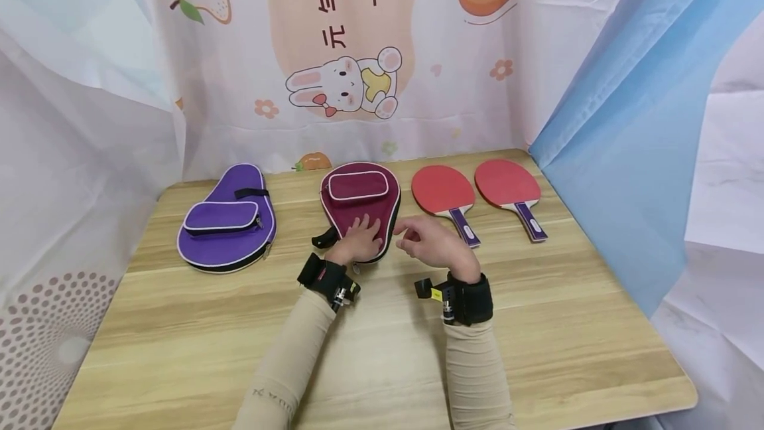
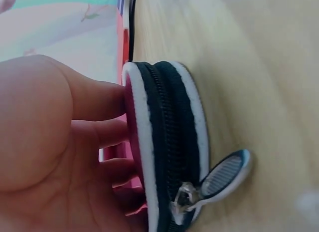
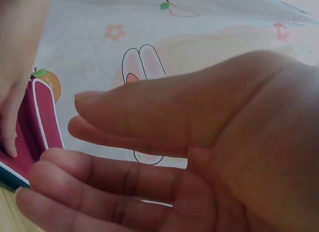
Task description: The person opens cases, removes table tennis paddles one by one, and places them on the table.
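Note:
A maroon table tennis bat case (image 1: 352, 210) with white piping and a front pocket lies flat on the table, its narrow end toward me. My left hand (image 1: 359, 242) rests on that narrow end, fingers spread over the fabric. In the left wrist view, its thumb and fingertips touch the maroon face, beside the black zipped side and a metal zip pull (image 2: 227, 178). Just right of the case hovers my right hand (image 1: 437, 242), holding nothing. Its fingers are loosely bent in the right wrist view, with the thumb above them.
To the left lies a purple bat case (image 1: 233, 249) with a pocket. Two red table tennis bats, one nearer (image 1: 443, 188) and one farther right (image 1: 507, 181), lie with handles toward me. A printed curtain (image 1: 227, 91) hangs behind the wooden table (image 1: 197, 350).

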